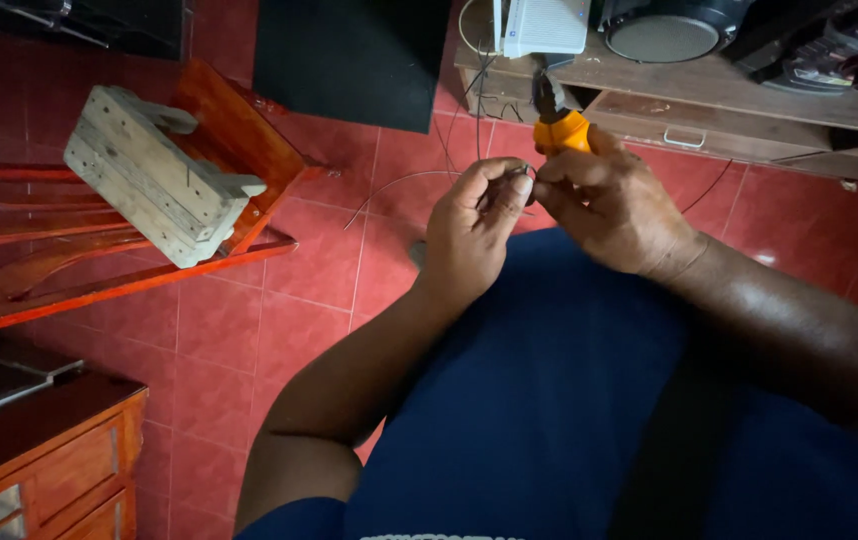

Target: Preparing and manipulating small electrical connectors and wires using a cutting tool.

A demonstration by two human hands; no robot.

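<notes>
Nearest the camera is the person's lap in dark blue cloth point(549, 400), and both forearms rise from it to meet over the floor. The left hand point(471, 228) is curled narrow, thumb and fingertips pinching a thin wire point(399, 183) that loops away to the left above the tiles. The right hand point(609, 205) is wrapped tight around a pair of pliers point(559, 122) with orange grips, the dark nose pointing away from the body; whether the nose bites the wire cannot be made out. To work this well, I would judge, the pinch should sit just beside the plier nose so the thin wire does not whip or kink — and the grips should be squeezed steadily, not jerked.

Below the hands lies a floor of glossy red tiles point(249, 330). To the left a pale wooden block point(154, 170) rests on a tilted red wooden frame point(239, 140), with a cabinet point(59, 450) in the near corner. Farther off stands a low wooden shelf point(749, 95) carrying a white box point(544, 25) and a round black speaker point(664, 30).
</notes>
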